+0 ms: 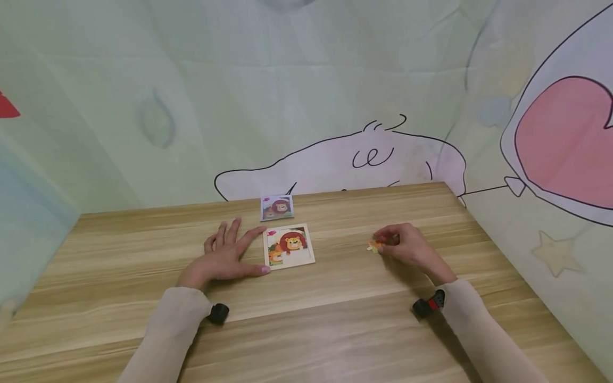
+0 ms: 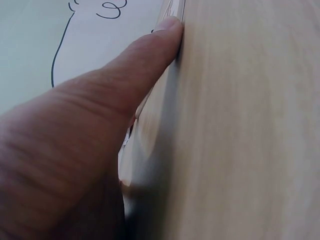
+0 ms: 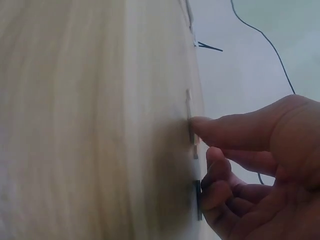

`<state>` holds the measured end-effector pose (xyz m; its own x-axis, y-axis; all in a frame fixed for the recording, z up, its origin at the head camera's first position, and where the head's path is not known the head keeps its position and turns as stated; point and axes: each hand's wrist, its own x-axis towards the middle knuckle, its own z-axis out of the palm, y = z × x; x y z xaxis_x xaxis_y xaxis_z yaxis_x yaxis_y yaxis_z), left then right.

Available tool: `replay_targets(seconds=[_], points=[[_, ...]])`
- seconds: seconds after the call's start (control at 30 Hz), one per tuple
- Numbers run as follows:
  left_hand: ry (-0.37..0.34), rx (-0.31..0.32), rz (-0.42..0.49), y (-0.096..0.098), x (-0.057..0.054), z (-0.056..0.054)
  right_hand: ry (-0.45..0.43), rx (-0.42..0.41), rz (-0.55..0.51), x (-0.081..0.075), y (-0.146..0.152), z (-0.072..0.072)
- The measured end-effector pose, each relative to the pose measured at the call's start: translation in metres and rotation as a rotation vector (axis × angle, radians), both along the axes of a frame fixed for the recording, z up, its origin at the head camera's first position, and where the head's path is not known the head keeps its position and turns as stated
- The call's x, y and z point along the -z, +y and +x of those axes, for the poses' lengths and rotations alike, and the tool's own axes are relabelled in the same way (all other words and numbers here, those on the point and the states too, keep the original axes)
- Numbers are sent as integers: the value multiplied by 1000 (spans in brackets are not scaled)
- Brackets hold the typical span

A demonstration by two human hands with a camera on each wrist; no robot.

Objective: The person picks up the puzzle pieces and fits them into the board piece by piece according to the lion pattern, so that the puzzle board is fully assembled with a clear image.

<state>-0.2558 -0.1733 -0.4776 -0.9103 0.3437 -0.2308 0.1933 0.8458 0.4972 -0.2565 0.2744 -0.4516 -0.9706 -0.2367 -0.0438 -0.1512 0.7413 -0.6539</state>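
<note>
A square wooden jigsaw puzzle (image 1: 293,243) with a lion picture lies on the table, its lower right part bare wood. My left hand (image 1: 230,258) is spread at its left side, index fingertip at the upper left corner and thumb at the lower left. In the left wrist view the straight thumb (image 2: 135,65) touches the puzzle's edge. Off to the right, my right hand (image 1: 407,246) has curled fingers and pinches a small orange and green puzzle piece (image 1: 374,247) low at the tabletop. A dark thin piece (image 3: 199,200) shows by the other fingers; the hand partly hides the pieces.
A picture card (image 1: 276,208) with the same lion scene lies just behind the puzzle. The wooden table (image 1: 306,319) meets a printed cloth backdrop (image 1: 306,106) at its back and right edges. A small camera is strapped at each wrist.
</note>
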Motion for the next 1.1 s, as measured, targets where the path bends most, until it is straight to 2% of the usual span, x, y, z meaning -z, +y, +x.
replay_targets(seconds=[0.13,0.4,0.8,1.1], points=[[-3,0,4,0,0,0,24,-9,69,-2,-1,1],[-7,-1,5,0,0,0,37,-15,101,-2,-4,1],[-3,-2,0,0,-2,2,53,4,86,1,-4,1],[-7,2,-2,1,-3,1,82,8,98,-3,-6,2]])
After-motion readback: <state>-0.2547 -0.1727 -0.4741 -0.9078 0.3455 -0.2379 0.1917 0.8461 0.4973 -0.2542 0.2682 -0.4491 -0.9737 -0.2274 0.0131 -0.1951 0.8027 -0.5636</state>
